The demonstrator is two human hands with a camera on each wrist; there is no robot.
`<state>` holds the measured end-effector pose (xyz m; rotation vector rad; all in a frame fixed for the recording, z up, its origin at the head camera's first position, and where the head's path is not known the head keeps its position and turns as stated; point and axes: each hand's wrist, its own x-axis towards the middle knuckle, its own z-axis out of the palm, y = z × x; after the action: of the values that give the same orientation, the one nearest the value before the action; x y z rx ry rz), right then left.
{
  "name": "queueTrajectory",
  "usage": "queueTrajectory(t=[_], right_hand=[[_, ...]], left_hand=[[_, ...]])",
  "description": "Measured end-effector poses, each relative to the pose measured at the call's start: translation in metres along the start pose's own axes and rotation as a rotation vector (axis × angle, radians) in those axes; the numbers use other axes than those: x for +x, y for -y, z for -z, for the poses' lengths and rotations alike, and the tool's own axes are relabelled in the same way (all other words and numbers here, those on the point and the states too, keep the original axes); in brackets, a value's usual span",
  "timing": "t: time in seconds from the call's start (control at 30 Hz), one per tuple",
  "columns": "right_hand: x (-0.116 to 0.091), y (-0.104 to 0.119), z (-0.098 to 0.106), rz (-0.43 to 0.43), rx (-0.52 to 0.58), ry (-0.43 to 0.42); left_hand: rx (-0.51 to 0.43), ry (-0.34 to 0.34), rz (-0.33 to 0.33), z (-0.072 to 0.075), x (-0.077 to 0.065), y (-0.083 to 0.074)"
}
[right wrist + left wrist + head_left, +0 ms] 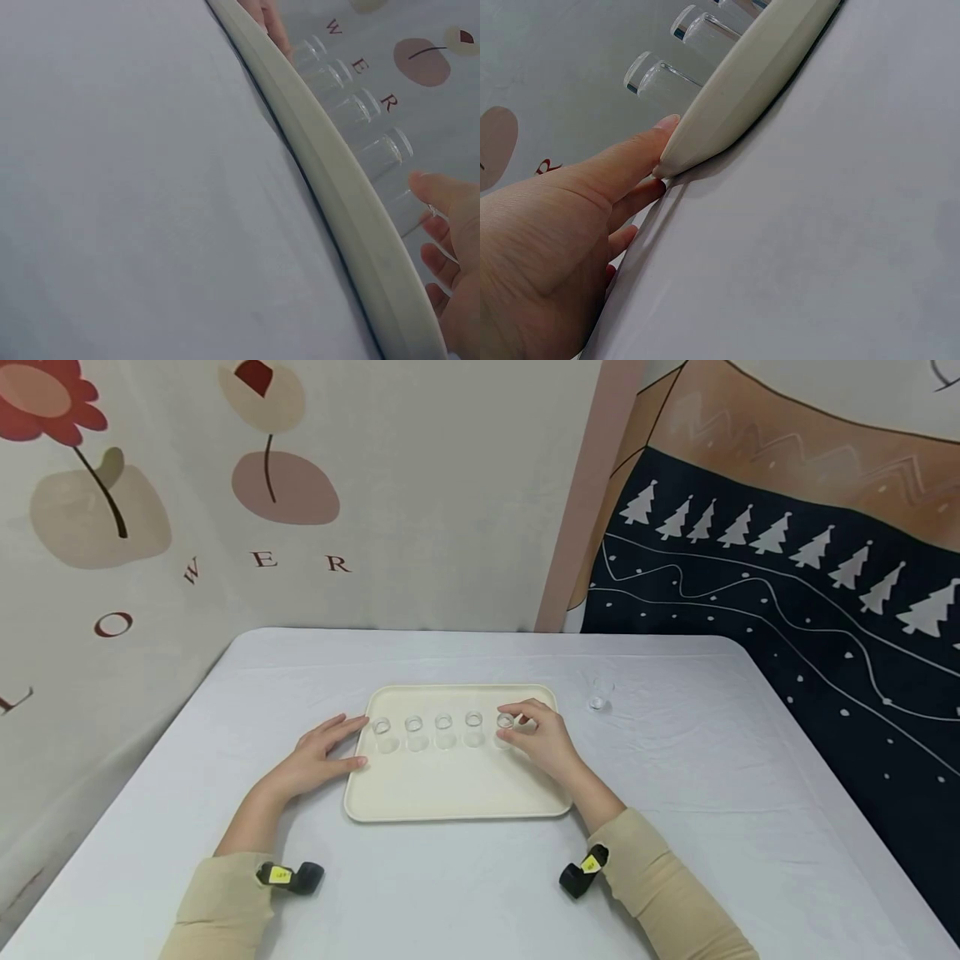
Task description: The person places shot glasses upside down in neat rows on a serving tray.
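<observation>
In the head view, a row of several clear small glasses [443, 722] stands on a cream tray [450, 793], apparently upside down with thick bases up. At the right end of the row, my right hand [543, 739] pinches a glass [411, 214] between thumb and fingers; its fingers partly cover it. My left hand [318, 758] touches the tray's left edge with thumb and fingers fairly straight, near the leftmost glass [382, 726]. In the left wrist view, the thumb [641, 154] lies against the tray's rim.
Another clear glass [599, 693] stands on the white-covered table [712, 735], right of the tray. A printed cloth with flowers and letters [450, 485] hangs behind the table. A dark cloth with white trees [750, 585] hangs at the right.
</observation>
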<state>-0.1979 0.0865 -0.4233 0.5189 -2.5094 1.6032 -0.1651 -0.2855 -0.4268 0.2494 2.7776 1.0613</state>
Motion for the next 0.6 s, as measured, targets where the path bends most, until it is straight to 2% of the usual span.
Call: queueTrajectory(t=[0.23, 0.47, 0.6], right_hand=[[0.0, 0.002, 0.013, 0.019, -0.009, -0.036], [-0.002, -0.003, 0.039, 0.071, -0.08, -0.123], [-0.002, -0.01, 0.055, 0.063, -0.112, -0.177]], left_hand=[[-0.005, 0.002, 0.01, 0.0, 0.002, 0.001], [-0.004, 0.002, 0.013, 0.0, 0.002, 0.002], [0.0, 0.0, 0.018, 0.0, 0.002, 0.003]])
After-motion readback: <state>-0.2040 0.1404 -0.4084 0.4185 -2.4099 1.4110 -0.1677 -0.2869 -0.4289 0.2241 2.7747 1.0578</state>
